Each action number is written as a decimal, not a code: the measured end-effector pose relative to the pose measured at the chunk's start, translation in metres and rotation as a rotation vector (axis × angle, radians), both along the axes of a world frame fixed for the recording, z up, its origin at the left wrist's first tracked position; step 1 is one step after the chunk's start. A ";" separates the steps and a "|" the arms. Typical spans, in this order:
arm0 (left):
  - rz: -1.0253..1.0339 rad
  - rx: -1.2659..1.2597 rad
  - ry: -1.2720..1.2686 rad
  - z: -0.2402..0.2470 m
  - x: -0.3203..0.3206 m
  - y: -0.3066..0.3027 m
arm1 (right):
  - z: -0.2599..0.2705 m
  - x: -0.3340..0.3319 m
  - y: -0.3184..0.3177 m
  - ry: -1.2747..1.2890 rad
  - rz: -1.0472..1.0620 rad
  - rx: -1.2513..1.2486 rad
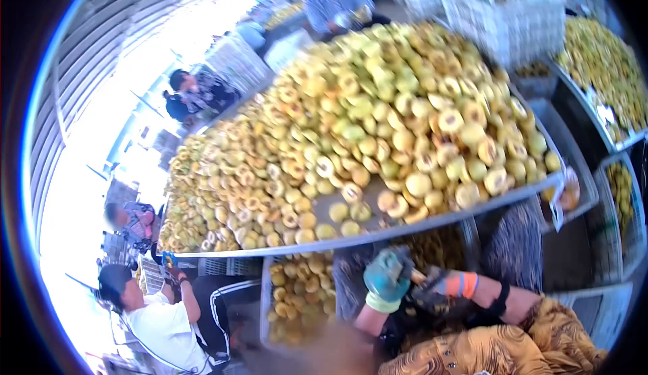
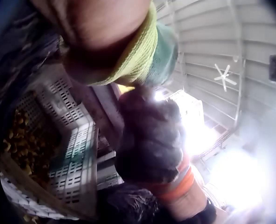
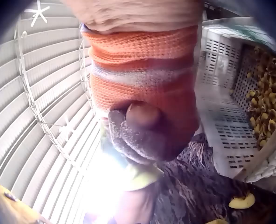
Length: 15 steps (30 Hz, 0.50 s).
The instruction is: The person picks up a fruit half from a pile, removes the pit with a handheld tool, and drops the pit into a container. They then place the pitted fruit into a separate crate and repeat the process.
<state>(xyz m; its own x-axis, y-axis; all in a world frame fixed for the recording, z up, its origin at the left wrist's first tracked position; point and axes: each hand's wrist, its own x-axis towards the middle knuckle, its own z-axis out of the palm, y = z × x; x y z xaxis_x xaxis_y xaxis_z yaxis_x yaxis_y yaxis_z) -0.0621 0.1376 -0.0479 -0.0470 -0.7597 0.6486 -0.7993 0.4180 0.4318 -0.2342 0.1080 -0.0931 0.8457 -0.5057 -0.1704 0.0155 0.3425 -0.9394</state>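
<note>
My right hand (image 1: 451, 284), in a dark glove with an orange cuff, is curled round a wooden handle (image 3: 143, 115) whose rounded end shows at the fist. The tool's working end is hidden. My left hand (image 1: 387, 278), in a teal glove with a yellow-green cuff (image 2: 137, 60), is right beside the right hand, over my lap. Its fingers are mostly hidden, and I cannot tell what they hold. Just beyond both hands, a big heap of halved yellow peaches (image 1: 378, 112) covers a raised metal-edged table (image 1: 317, 247), with pit hollows showing in many halves.
Below the table edge stands a crate of peach halves (image 1: 302, 287); a white perforated crate (image 3: 229, 135) sits beside my leg. At left sits a person in a white shirt (image 1: 162, 324). More people work around the table, and stacked white crates (image 1: 503, 24) stand behind it.
</note>
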 end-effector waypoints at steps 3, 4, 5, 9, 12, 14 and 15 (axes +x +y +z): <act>-0.092 0.008 -0.047 0.029 -0.001 0.002 | 0.023 -0.013 0.003 0.175 0.154 0.276; -0.115 0.048 -0.037 0.032 0.000 0.003 | 0.028 -0.015 0.008 0.124 0.058 0.298; -0.088 0.089 0.069 0.033 0.001 0.006 | 0.030 -0.011 0.007 0.139 0.077 0.276; 0.058 0.109 0.183 0.020 -0.010 0.015 | 0.004 -0.011 0.008 0.176 0.103 -0.043; 0.058 0.019 0.005 0.033 -0.012 0.024 | 0.009 -0.010 0.009 0.182 0.126 -0.139; 0.058 0.121 -0.035 0.033 -0.009 0.027 | 0.014 -0.007 0.016 0.075 0.055 -0.272; 0.053 0.173 -0.058 0.031 -0.008 0.028 | -0.002 -0.006 0.019 0.103 0.067 -0.213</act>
